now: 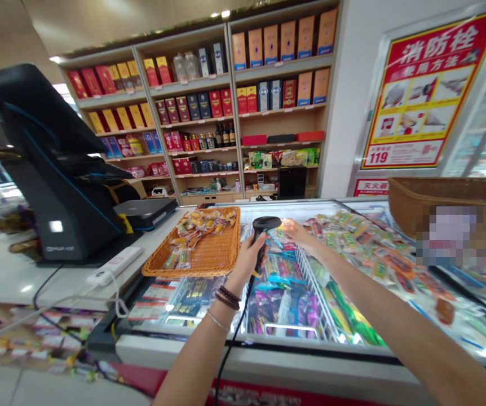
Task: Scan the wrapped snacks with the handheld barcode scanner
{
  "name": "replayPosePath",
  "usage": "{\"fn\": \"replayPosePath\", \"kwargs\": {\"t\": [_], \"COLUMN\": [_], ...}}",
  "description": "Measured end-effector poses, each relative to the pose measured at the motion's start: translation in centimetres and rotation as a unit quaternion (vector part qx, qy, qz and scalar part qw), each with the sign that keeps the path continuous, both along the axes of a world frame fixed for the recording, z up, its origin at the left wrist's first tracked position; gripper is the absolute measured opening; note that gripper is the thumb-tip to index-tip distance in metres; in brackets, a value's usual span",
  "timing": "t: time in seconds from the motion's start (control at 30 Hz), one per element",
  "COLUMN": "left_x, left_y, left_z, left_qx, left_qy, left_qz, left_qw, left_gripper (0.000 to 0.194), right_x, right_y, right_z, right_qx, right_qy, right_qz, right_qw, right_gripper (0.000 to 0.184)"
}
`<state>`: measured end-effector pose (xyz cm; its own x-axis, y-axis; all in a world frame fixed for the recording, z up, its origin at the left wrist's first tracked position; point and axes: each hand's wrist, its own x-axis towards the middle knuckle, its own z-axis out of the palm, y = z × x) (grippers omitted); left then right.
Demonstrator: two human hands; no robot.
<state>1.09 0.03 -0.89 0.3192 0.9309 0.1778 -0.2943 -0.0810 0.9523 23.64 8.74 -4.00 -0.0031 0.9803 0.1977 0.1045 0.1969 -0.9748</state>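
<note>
My left hand (249, 256), with a beaded bracelet and a thin chain at the wrist, is wrapped round the handle of a black barcode scanner (267, 223). The scanner is upright, and its cable (234, 332) runs down past the freezer's front edge. Just right of the scanner's head, my right hand (296, 232) reaches over the freezer with its fingers drawn together. Bright light washes over those fingertips, and whatever they hold is too small to name. Below both hands, colourful ice cream packets (283, 270) lie in a white wire basket (306, 282).
An orange wicker tray (213, 256) with small wrapped snacks rests on the freezer's left side. Many wrapped snacks (353, 237) cover the glass to the right, near a brown basket (450, 192). A black checkout terminal (69, 186) and white power strip (114, 265) stand left.
</note>
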Motion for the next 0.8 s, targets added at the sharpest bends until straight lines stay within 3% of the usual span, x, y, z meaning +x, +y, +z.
{"fn": "replayPosePath", "kwargs": {"t": [0.57,0.8], "left_x": [-0.3,-0.6], "left_y": [-1.1,-1.7], "left_z": [0.0,-0.1], "left_qx": [0.008,0.006], "left_qy": [0.013,0.012], "left_qz": [-0.012,-0.015], "left_qw": [1.0,1.0], "left_gripper": [0.075,0.073], "right_x": [0.7,1.1], "right_y": [1.3,1.8], "right_z": [-1.2,-1.5], "right_qx": [0.036,0.012], "right_qy": [-0.028,-0.03], "right_qz": [0.017,-0.019], "right_qw": [0.999,0.999], "right_gripper": [0.043,0.041]}}
